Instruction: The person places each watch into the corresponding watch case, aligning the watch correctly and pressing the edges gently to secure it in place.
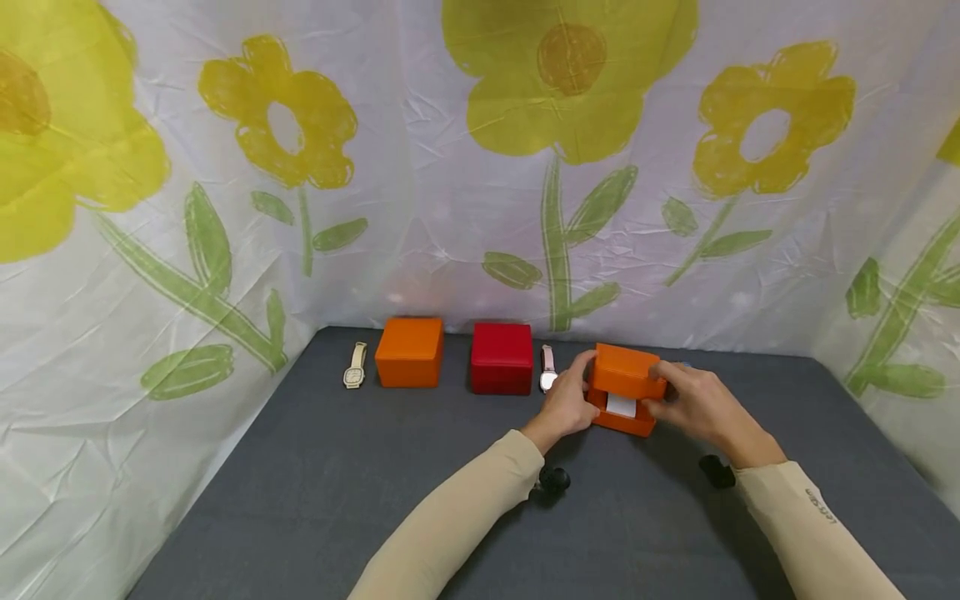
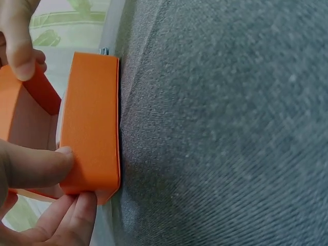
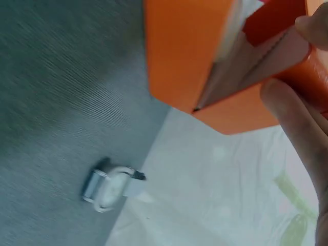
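Your left hand [image 1: 567, 406] grips the base of the hinged orange box [image 1: 625, 388] from its 9 o'clock side, thumb and fingers curled round the lower wall, which steadies it against the counter [image 1: 375, 500]. Your right hand [image 1: 693, 402] grasps the lid from 3 o'clock, fingers curled over its edge, so the lid stands partly raised and a white lining shows in the gap. The box sits toward 1 o'clock on the counter, near the back edge. Just at its 9 o'clock lies a pink-strapped watch [image 1: 547, 369], then a red box [image 1: 502, 358], a second orange box [image 1: 409, 352] and a cream watch [image 1: 355, 367] in a row toward 11 o'clock. Another watch [image 3: 110, 183] lies behind the box by the flowered backdrop [image 1: 480, 167], so room is tight at 12; the open cloth lies toward 6 o'clock.
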A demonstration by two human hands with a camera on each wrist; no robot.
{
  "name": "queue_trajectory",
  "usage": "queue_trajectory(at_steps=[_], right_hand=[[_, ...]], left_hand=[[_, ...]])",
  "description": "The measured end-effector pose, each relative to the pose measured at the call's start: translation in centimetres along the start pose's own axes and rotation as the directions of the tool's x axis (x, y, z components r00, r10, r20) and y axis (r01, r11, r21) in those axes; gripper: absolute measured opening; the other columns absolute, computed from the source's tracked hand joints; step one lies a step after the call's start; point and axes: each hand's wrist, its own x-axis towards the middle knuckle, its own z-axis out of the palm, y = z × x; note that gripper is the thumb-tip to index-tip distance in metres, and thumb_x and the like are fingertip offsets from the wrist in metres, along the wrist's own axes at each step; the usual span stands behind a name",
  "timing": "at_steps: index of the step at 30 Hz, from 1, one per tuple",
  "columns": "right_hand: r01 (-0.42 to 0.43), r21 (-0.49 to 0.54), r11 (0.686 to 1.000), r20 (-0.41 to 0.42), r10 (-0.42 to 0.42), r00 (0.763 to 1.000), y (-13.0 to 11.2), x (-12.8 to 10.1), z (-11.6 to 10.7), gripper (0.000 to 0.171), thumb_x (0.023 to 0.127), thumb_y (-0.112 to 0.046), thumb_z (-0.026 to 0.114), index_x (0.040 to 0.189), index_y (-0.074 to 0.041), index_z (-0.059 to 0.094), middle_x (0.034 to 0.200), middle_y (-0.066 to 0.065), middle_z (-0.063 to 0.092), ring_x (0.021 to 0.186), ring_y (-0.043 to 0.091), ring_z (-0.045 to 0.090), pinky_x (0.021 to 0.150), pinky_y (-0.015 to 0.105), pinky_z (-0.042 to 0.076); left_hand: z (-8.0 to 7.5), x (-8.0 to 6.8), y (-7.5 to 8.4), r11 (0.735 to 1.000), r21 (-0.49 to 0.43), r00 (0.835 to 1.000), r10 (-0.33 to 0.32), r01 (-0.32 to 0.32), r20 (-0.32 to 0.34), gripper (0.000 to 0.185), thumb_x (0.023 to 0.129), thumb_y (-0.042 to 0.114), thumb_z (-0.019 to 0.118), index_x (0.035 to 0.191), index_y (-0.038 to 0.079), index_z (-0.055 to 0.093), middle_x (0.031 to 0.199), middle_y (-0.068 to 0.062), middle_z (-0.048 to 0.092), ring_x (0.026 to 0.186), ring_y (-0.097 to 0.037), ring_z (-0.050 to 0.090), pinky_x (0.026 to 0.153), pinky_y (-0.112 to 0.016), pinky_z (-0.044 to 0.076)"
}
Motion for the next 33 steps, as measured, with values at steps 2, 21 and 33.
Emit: queue_trajectory(at_steps=[2, 21, 33], right_hand=[[-0.033, 0.032, 0.999, 0.033, 0.032, 0.999, 0.2, 0.4, -0.4, 0.039, 0.072, -0.007, 0.082, 0.101, -0.011, 0.057, 0.087, 0.003, 0.064, 0.065, 0.011, 0.059, 0.054, 0.025, 0.050], [-0.305, 0.199, 0.931, 0.277, 0.246, 0.929, 2.3, 4.6, -3.8, 0.031, 0.084, -0.023, 0.075, 0.107, -0.013, 0.058, 0.099, 0.009, 0.066, 0.077, 0.017, 0.062, 0.062, 0.032, 0.051], [-0.442, 0.310, 0.842, 0.313, 0.349, 0.884, 4.2, 5.8, -4.4, 0.035, 0.090, -0.026, 0.068, 0.117, -0.010, 0.052, 0.119, 0.025, 0.060, 0.097, 0.032, 0.062, 0.072, 0.037, 0.049]], left_hand=[[0.0, 0.0, -0.2, 1.000, -0.019, 1.000, -0.007, 0.007, 0.020, 0.097, 0.071, -0.006, 0.077, 0.147, 0.033, 0.031, 0.104, -0.006, 0.057, 0.092, -0.016, 0.054, 0.068, -0.026, 0.048], [0.0, 0.3, -0.8, 0.990, -0.136, 0.998, -0.010, 0.019, 0.067, 0.105, 0.070, -0.011, 0.074, 0.148, 0.039, 0.025, 0.105, -0.009, 0.052, 0.084, -0.014, 0.053, 0.066, -0.026, 0.048], [-0.1, 0.4, -0.7, 0.994, -0.111, 0.997, -0.008, 0.017, 0.077, 0.097, 0.071, -0.006, 0.078, 0.146, 0.033, 0.031, 0.106, -0.008, 0.052, 0.086, -0.014, 0.052, 0.067, -0.025, 0.048]])
